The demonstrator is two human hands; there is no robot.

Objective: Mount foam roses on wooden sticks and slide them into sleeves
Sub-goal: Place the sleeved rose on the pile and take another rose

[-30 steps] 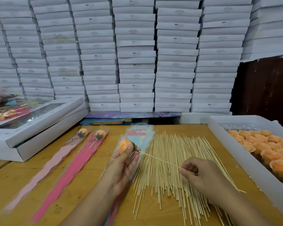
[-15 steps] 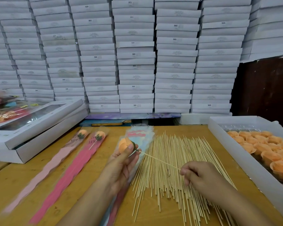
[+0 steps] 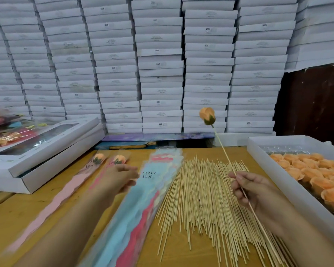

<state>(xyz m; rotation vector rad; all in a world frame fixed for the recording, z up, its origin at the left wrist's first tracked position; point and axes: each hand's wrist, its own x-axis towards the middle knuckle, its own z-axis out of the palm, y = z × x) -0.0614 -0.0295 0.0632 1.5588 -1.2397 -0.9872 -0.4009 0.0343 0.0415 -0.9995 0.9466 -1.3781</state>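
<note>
An orange foam rose [image 3: 207, 116] sits on the tip of a wooden stick [image 3: 223, 149] that my right hand [image 3: 248, 187] pinches and holds up, tilted left, above the pile of loose sticks [image 3: 199, 199]. My left hand [image 3: 118, 177] is blurred, empty, fingers relaxed, hovering over the left edge of the stack of blue and pink "LOVE YOU" sleeves [image 3: 141, 205]. Two sleeved roses [image 3: 108, 159] lie to the left of it on the wooden table.
A white tray [image 3: 258, 151] with several orange foam roses stands at the right edge. A windowed white box [image 3: 44, 149] lies at the left, with wrapped flowers behind it. Stacks of white boxes [image 3: 160, 64] fill the wall behind the table [image 3: 8, 218].
My left hand let go of the rose and moved left over the sleeves. My right hand swung the stick upright, lifting the rose above the stick pile.
</note>
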